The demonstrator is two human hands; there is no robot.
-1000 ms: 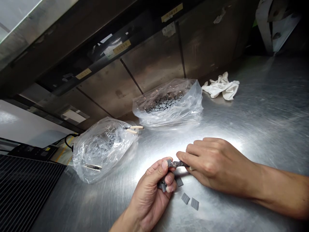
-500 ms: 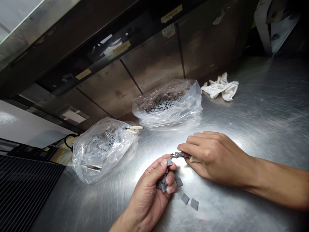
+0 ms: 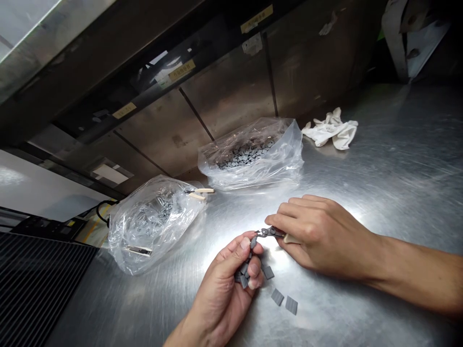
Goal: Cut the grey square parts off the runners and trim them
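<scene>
A clear plastic bag (image 3: pixel 152 226) of little gray pieces lies at the left of the steel table (image 3: pixel 398 144). A pair of cream-handled cutters (image 3: pixel 198 192) rests against its top edge, and a second clear bag (image 3: pixel 249 159), full of the same gray pieces, sits just past them.

Lower down, the left hand (image 3: pixel 224 284) is curled, with its palm up. Its thumb and fingers pinch a short gray strip (image 3: pixel 244 275) of joined pieces. Three loose gray pieces (image 3: pixel 277 297) lie on the table just below and to the right of this hand.

The small cutters (image 3: pixel 269 232) have moved up along the strip since a moment ago, and the strip's top end now leans over. Their tips are right at that top end, but I cannot tell if they touch it.

The right hand (image 3: pixel 325 236) comes in low from the right, with its fingers pressed together around the small cutters. Far off to the right lie crumpled white gloves (image 3: pixel 331 130).
</scene>
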